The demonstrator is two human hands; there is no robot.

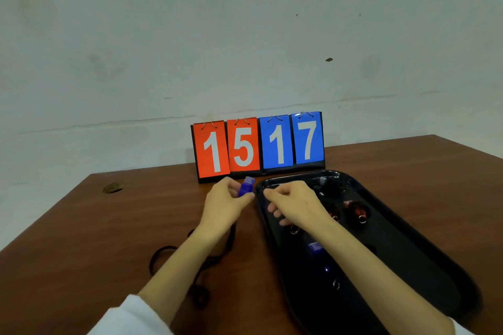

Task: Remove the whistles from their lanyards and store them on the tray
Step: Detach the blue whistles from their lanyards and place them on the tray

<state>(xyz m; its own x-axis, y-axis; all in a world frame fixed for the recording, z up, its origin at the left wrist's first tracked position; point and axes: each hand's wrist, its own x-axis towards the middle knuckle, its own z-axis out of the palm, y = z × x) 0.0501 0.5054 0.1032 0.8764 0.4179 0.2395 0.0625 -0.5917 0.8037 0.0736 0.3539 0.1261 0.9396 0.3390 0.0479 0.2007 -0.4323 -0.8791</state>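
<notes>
Brown table [136,212], blue whistle [246,186] beside tray rim [260,198]

You are in a plain, bare room that reads like a sports hall's back room or a makeshift recording space, not a home or a kitchen. The wall [245,35] ahead of you is unpainted-looking, pale and stained, with a long crack running across it. Your bench [109,226] is brown wood-grain laminate pushed up close to that wall. A flip scoreboard [258,144] stands at the bench's far edge, showing 15 in orange-red and 17 in blue, which points to sports equipment.
</notes>
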